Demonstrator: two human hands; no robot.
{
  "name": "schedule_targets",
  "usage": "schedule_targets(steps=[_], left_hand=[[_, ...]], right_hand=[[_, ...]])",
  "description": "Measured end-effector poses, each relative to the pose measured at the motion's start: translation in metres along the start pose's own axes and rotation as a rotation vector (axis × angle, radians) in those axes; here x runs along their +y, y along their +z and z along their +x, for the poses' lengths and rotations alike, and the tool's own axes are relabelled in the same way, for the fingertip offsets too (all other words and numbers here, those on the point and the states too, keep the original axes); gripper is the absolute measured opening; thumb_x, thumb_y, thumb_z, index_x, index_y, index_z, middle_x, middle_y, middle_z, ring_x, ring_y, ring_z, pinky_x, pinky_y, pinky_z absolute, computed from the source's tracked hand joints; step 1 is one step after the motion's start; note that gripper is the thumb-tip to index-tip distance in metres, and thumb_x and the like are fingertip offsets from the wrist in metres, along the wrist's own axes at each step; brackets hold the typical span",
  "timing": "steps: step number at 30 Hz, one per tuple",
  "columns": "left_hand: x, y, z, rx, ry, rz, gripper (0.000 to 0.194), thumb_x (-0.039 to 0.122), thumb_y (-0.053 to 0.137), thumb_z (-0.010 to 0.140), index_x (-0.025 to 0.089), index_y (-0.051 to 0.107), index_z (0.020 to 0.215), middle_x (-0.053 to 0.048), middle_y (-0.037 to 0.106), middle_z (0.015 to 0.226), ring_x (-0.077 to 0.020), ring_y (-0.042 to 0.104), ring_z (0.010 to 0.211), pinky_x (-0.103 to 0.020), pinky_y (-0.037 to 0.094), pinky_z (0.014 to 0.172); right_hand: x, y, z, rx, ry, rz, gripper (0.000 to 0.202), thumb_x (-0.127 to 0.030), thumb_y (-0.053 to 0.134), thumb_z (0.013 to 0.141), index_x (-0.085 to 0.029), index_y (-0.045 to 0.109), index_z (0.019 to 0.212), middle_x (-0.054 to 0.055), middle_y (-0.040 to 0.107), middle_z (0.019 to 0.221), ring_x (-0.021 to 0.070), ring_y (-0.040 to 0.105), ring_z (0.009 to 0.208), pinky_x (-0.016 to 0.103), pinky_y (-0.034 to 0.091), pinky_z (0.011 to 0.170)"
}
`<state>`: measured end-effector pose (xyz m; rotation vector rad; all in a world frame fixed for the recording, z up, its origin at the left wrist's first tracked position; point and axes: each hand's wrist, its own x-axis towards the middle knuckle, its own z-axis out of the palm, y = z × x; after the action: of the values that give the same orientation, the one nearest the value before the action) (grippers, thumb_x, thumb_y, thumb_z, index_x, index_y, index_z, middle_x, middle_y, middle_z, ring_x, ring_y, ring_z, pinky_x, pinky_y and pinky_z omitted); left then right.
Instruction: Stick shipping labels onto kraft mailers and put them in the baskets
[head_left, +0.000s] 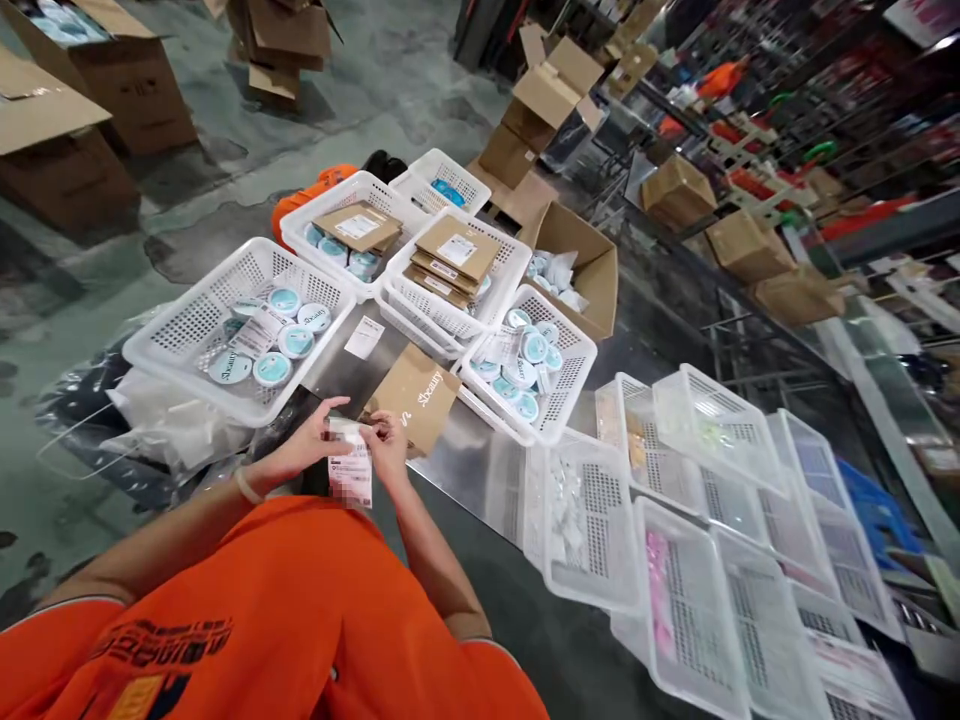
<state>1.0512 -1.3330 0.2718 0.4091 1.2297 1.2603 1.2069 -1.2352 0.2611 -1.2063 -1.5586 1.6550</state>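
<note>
A white printed label [351, 468] is pinched at its top edge between both hands, close to the orange shirt. My left hand [315, 440] grips its left side, fingers closed; my right hand [388, 447] holds the upper right corner. Just beyond the right hand a flat brown cardboard mailer [420, 400] with white "beauty" lettering lies on the metal table. Another small white label [364, 338] rests on the table behind it. To the left stands a white basket [180, 320] with round light-blue and white tins [296, 341] and a printed slip among them.
More white baskets hold mailers [457, 248] and tins [534, 347]. A cardboard box [607, 290] with wrapped items stands behind them. Several stacked clear baskets [690, 600] line the right. Plastic-wrapped material [161, 420] lies at left; cartons [142, 90] stand on the floor.
</note>
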Motion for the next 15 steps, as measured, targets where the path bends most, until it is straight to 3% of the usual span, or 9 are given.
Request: schedule_targets(steps=[2, 5, 10, 15], left_hand=[[-0.004, 0.003, -0.002, 0.015, 0.038, 0.103, 0.077, 0.034, 0.098, 0.058, 0.014, 0.073, 0.127, -0.005, 0.079, 0.093, -0.0222, 0.072, 0.081, -0.03, 0.056, 0.077], [-0.004, 0.005, 0.0, 0.09, 0.023, 0.202, 0.052, 0.037, 0.094, 0.056, 0.01, 0.082, 0.1, -0.011, 0.082, 0.091, -0.0248, 0.073, 0.079, -0.032, 0.055, 0.073], [0.0, 0.011, 0.005, 0.1, 0.002, 0.25, 0.054, 0.037, 0.091, 0.056, 0.009, 0.086, 0.102, -0.013, 0.084, 0.092, -0.0263, 0.074, 0.079, -0.032, 0.056, 0.071], [-0.004, 0.016, 0.012, 0.112, -0.05, 0.268, 0.058, 0.034, 0.095, 0.051, 0.009, 0.084, 0.102, -0.01, 0.083, 0.088, -0.0271, 0.075, 0.079, -0.032, 0.057, 0.069]], right_hand=[[0.001, -0.004, 0.0, -0.042, 0.015, 0.021, 0.026, -0.045, 0.079, 0.073, -0.023, 0.068, 0.082, -0.006, 0.06, 0.062, 0.0139, 0.053, 0.057, 0.025, 0.044, 0.057], [0.004, -0.01, -0.002, -0.095, 0.08, 0.078, 0.027, -0.043, 0.084, 0.065, -0.022, 0.074, 0.079, -0.002, 0.069, 0.069, 0.0163, 0.06, 0.062, 0.028, 0.05, 0.061], [0.012, -0.017, -0.01, -0.026, 0.069, 0.04, 0.024, -0.041, 0.086, 0.067, -0.022, 0.081, 0.08, 0.001, 0.074, 0.071, 0.019, 0.063, 0.061, 0.032, 0.054, 0.06], [0.018, -0.019, -0.03, 0.118, -0.103, -0.097, 0.014, -0.037, 0.079, 0.08, -0.024, 0.08, 0.075, 0.003, 0.077, 0.076, 0.0231, 0.07, 0.072, 0.037, 0.059, 0.073]])
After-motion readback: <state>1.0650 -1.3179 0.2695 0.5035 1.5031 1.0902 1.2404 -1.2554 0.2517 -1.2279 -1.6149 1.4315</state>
